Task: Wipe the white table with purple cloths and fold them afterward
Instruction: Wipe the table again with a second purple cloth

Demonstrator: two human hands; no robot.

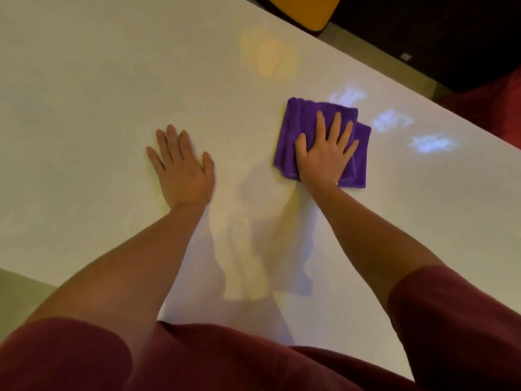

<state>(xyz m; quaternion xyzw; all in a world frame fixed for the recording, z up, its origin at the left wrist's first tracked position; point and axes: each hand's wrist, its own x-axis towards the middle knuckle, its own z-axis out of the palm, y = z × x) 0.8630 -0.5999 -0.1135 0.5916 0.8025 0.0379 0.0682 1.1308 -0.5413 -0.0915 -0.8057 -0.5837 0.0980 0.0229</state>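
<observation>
A folded purple cloth (298, 119) lies flat on the white table (98, 108), right of the middle. My right hand (327, 150) presses on top of it, palm down, fingers spread, covering its centre. My left hand (180, 165) rests flat on the bare tabletop to the left, about a hand's width from the cloth, fingers apart and holding nothing. Only one cloth is in view.
The table's far edge runs diagonally from the top centre down to the right. Beyond it sit a yellow seat (304, 9) and dark floor (437, 38). Light patches (431, 143) reflect on the table right of the cloth. A red object (490, 105) lies at the right edge.
</observation>
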